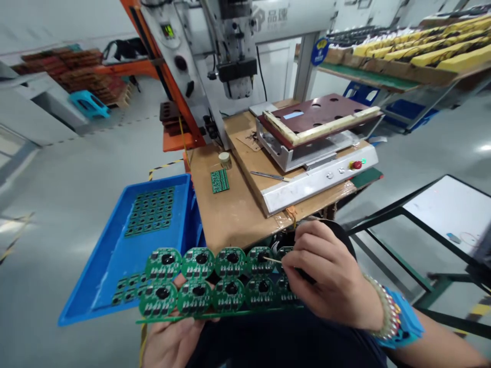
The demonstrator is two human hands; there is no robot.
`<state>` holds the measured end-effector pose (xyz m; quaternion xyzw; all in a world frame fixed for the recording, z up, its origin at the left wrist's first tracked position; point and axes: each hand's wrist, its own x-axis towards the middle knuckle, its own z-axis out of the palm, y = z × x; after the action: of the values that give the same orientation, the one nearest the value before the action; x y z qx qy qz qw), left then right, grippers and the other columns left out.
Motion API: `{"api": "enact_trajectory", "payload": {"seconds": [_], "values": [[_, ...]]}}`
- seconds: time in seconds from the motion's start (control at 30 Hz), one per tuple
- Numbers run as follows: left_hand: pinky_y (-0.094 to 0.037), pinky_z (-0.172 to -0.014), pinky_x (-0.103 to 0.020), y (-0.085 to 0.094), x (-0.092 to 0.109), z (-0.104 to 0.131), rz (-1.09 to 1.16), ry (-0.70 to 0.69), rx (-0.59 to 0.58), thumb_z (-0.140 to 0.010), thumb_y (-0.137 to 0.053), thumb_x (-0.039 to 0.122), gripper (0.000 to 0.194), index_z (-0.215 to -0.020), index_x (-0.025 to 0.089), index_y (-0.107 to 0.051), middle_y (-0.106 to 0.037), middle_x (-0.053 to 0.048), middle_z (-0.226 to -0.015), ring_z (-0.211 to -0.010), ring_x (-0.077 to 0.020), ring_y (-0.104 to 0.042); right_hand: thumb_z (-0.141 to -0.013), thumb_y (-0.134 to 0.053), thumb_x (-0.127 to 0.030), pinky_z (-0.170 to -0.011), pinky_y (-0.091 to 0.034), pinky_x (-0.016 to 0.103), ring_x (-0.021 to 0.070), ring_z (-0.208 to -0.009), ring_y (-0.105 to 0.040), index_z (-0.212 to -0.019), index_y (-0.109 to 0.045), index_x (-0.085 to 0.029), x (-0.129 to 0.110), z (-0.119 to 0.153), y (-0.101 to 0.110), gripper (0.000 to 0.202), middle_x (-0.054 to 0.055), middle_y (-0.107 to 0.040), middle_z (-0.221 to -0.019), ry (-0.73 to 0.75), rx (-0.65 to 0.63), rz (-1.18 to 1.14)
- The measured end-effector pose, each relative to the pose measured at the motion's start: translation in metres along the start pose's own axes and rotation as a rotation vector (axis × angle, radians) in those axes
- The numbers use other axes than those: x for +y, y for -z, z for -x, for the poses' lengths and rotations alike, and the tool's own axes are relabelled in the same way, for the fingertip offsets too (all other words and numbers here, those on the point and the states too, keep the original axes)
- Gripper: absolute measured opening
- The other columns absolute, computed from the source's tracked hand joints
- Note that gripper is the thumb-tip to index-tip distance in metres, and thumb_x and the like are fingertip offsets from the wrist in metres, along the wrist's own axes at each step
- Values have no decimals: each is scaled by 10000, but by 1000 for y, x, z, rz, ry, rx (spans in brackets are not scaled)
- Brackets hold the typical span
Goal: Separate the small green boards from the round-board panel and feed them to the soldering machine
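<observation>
A panel of round green circuit boards (231, 260) in two rows, each with a black blob at its middle, is held up in front of my body. From below, my left hand (172, 337) supports its left part, with fingers partly hidden behind the boards. My right hand (326, 271), wearing a blue band and beads at the wrist, pinches a thin light wooden stick (273, 260). The stick's tip touches or nearly touches the black blob on a top-row board. My right hand covers the panel's right end.
At the left is a blue tray (95, 240) with more circuit panels (151, 209). On the wooden bench (215, 225) lie a small green board (220, 181), a little jar (224, 160) and tweezers (269, 176). Behind stands a machine with a brown fixture plate (326, 115) and red button (356, 165).
</observation>
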<state>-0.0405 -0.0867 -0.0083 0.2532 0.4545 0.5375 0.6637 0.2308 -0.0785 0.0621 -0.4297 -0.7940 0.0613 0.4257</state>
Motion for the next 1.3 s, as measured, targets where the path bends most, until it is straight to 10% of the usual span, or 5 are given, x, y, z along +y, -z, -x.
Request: {"api": "enact_trajectory", "payload": {"seconds": [1.3], "values": [[-573, -562, -298, -20, 0, 5, 49, 49, -58, -581, -769, 153, 485, -1000, 386, -696, -749, 3, -880, -678, -211, -676, -744, -568, -41, -689, -443, 345, 169, -759, -445, -814, -614, -135, -3, 0, 4, 126, 44, -535, -657, -18, -48, 6]]}}
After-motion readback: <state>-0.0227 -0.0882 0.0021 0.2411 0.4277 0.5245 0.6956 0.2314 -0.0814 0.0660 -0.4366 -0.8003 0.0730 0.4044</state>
